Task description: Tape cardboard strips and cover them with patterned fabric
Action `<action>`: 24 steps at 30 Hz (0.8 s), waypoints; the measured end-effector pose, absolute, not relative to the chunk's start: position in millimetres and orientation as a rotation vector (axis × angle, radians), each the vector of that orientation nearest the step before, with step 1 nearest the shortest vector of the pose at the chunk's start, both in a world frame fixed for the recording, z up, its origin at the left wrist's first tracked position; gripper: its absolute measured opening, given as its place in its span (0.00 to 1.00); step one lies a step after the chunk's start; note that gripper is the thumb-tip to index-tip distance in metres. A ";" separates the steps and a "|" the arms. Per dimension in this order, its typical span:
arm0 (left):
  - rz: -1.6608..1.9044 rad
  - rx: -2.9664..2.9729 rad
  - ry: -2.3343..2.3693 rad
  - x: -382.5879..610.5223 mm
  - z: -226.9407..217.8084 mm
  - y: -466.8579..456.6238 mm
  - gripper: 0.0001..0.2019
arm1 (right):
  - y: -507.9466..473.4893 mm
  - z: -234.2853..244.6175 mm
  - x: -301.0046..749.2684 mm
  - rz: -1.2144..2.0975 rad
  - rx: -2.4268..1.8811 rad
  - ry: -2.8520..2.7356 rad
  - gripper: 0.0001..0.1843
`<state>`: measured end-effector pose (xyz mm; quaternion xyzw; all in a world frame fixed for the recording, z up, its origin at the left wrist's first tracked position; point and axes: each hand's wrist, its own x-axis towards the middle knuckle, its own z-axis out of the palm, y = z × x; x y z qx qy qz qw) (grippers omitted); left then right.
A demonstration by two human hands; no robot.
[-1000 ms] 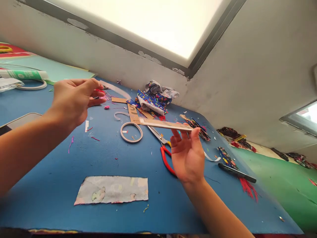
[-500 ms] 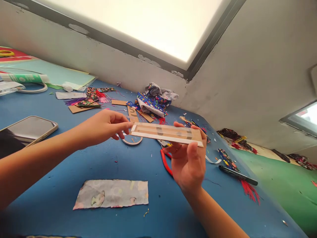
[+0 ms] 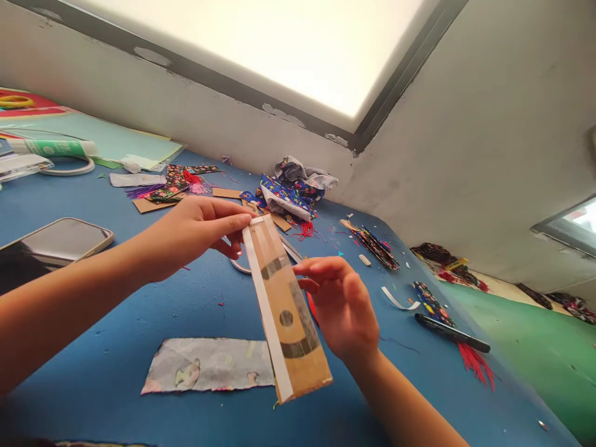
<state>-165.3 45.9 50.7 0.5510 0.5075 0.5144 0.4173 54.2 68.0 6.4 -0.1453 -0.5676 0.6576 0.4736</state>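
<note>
A brown cardboard strip (image 3: 285, 310) with white tape along one long edge and its top end hangs slanting down, pinched at its upper end by my left hand (image 3: 205, 228). Dark printed marks show on its face. To its right, my right hand (image 3: 342, 304) has fingers loosely curled and apart; its fingertips are close to the strip's side edge, and I cannot tell if they touch it. On the blue table below lies a grey fabric piece (image 3: 212, 365), pale side up, its right end partly covered by the strip. Red-handled pliers (image 3: 311, 305) are mostly hidden behind the right hand.
A phone (image 3: 65, 241) lies at left, near a green-and-white tube (image 3: 58, 148). Crumpled blue patterned fabric (image 3: 288, 197) sits by the wall. On the right are a black pen-like tool (image 3: 451, 332), a red tassel (image 3: 475, 365) and a white tape scrap (image 3: 399, 300).
The cardboard strip has swung from nearly level to steeply slanting, its free end now low. My right hand has let go of that end and moved slightly down.
</note>
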 end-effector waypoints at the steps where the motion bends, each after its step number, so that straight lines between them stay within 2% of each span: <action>1: 1.293 1.432 1.281 -161.0 50.0 43.3 0.07 | 67.0 6.6 52.0 1.702 -0.434 -1.344 0.14; 2: 1.295 1.484 1.279 -156.3 48.9 40.2 0.06 | 65.3 6.9 49.6 1.811 -0.509 -1.304 0.14; 5: 1.264 1.633 1.247 -143.4 43.3 29.9 0.06 | 57.3 8.6 43.1 2.136 -0.590 -1.219 0.22; 8: 1.236 1.881 1.227 -136.4 37.3 23.4 0.08 | 49.6 11.1 40.4 2.268 -0.548 -1.217 0.24; 13: 1.343 2.358 1.148 -133.4 32.5 21.4 0.07 | 42.4 13.7 45.5 2.171 -0.500 -1.259 0.26; 20: 1.333 2.563 1.210 -135.3 23.9 12.6 0.10 | 33.0 18.3 51.1 2.084 -0.577 -1.424 0.29; 24: 1.322 2.586 1.225 -137.5 18.9 10.0 0.12 | 31.2 19.0 50.2 2.042 -0.637 -1.464 0.26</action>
